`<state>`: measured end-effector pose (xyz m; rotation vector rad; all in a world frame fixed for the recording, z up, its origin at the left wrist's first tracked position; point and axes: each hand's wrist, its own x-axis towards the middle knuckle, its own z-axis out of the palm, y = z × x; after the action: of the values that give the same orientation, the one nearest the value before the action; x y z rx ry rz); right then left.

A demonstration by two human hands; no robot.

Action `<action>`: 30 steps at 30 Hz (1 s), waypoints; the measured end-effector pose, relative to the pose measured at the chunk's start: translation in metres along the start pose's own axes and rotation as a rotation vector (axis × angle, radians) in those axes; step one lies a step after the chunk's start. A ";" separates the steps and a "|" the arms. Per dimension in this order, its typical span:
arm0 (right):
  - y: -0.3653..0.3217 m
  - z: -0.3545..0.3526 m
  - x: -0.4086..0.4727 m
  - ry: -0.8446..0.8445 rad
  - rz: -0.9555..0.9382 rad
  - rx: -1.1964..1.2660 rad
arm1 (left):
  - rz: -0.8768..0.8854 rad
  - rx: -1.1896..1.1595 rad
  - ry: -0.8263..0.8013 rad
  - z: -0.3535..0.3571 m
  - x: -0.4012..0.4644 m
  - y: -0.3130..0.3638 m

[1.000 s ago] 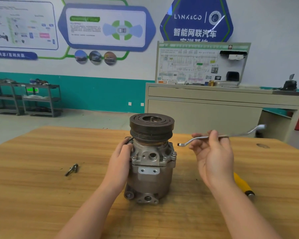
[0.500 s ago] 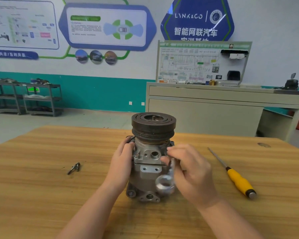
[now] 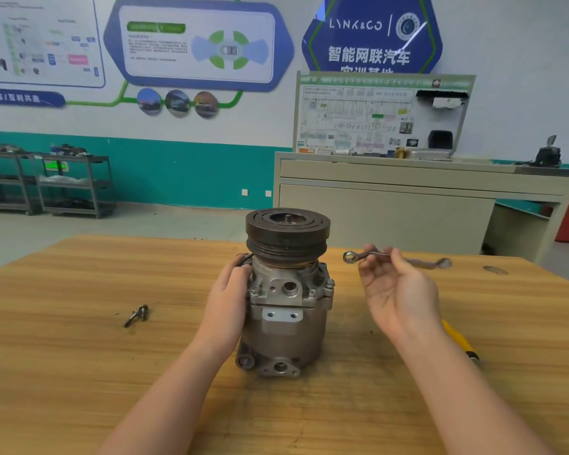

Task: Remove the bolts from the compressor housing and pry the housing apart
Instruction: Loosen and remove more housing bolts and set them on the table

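Two loose bolts [image 3: 137,315] lie together on the wooden table [image 3: 63,356], well to the left of the left hand [image 3: 225,302]. That hand presses against the left side of the compressor [image 3: 286,297], its fingers curled round the housing just below the dark pulley [image 3: 288,233]. The compressor stands upright on the table between the two hands, with bolt heads showing along its flange. To its right, the right hand [image 3: 398,290] is raised palm up, its fingertips pinching the middle of a ring wrench [image 3: 375,256], which is held roughly level above the table. Just beyond the right wrist, a yellow-handled screwdriver [image 3: 457,339] lies on the table, partly hidden by the forearm.
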<state>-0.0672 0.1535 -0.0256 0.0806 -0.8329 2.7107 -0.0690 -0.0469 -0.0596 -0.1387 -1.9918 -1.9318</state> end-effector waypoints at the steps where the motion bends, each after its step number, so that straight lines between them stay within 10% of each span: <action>1: 0.000 0.000 -0.001 -0.011 -0.069 -0.054 | -0.001 -0.002 0.000 0.000 0.000 0.000; 13: 0.021 -0.003 -0.032 -0.448 -0.918 -0.699 | -0.012 0.003 -0.015 -0.001 -0.002 0.002; 25: 0.045 -0.010 -0.031 -0.623 -1.385 -1.100 | 0.002 -0.024 -0.004 0.000 -0.001 0.001; 30: 0.045 0.006 -0.031 -0.180 -0.886 -0.521 | -0.008 -0.019 -0.014 -0.001 -0.001 0.002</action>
<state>-0.0518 0.1062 -0.0491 0.4586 -1.1732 1.6350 -0.0669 -0.0475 -0.0585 -0.1489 -1.9863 -1.9600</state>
